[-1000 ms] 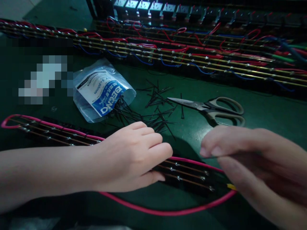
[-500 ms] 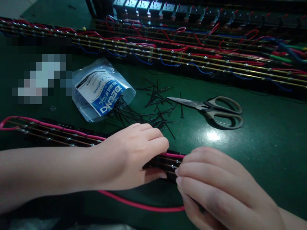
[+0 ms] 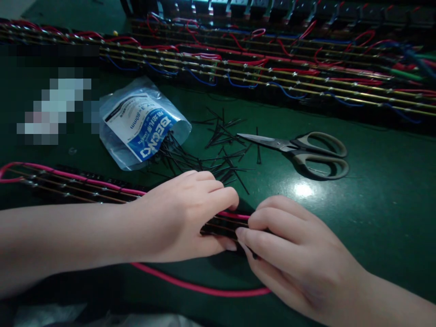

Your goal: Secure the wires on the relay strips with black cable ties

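A long dark strip [image 3: 85, 190] with thin metal rods and solder points runs from the left towards the centre, a red wire [image 3: 64, 176] along its upper edge. My left hand [image 3: 200, 213] is wrapped over the strip, thumb on the near side and fingers on the far side. At the strip's right part, my right hand [image 3: 286, 245] has its fingers pressed together against it; whether they pinch something small is hidden. The red wire's loose loop [image 3: 190, 285] hangs below my left wrist and passes to my right hand.
Behind the hands lie a clear labelled bag [image 3: 136, 122], loose black cable ties [image 3: 225, 131] and scissors [image 3: 299, 150], blades pointing left. A longer wired rail assembly [image 3: 238, 68] crosses the back. At left is a pixelated patch.
My right hand has moved left and slightly up along the strip, nearer to my left hand. My left hand keeps its hold. The whole view has shifted slightly.
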Tool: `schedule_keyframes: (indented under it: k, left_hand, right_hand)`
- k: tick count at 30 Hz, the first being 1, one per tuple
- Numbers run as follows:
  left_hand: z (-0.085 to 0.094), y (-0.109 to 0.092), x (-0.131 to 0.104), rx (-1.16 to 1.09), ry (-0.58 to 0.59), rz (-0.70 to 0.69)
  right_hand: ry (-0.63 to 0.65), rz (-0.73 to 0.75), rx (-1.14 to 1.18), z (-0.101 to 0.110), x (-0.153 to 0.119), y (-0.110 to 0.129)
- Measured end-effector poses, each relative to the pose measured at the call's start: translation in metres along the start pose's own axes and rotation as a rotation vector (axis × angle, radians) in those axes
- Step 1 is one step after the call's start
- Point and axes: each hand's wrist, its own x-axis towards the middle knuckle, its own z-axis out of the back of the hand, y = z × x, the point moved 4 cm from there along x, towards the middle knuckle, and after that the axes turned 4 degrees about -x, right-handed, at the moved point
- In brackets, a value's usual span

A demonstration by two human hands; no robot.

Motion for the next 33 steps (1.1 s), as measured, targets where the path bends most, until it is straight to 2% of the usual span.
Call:
schedule_keyframes:
  k: [8, 14, 24, 27, 33]
  left_hand:
    - [-0.0006, 0.0013, -0.0022, 0.024, -0.004, -0.046]
    - [0.0012, 0.0000, -0.0015, 0.049, -0.021, -0.035]
    - [-0.0013, 0.0004, -0.0004, 0.113, 0.018, 0.004]
    - [0.0000, 0.0018, 0.0008, 0.065, 0.017, 0.045]
    - [0.0062, 0.0018, -0.0003, -0.169, 0.005, 0.103]
  right_hand:
    - [0.017, 0.001, -0.022, -0.0048, 0.0017, -0.0002]
    - [0.007, 0.012, -0.022, -0.0035, 0.0006, 0.0017]
    - [-0.012, 0.039, -0.013, -0.0020, 0.0052, 0.0039]
    - [-0.028, 0.055, -0.026, -0.0006, 0.0041, 0.0053]
    - [-0.043, 0.061, -0.050, -0.0023, 0.0003, 0.0029]
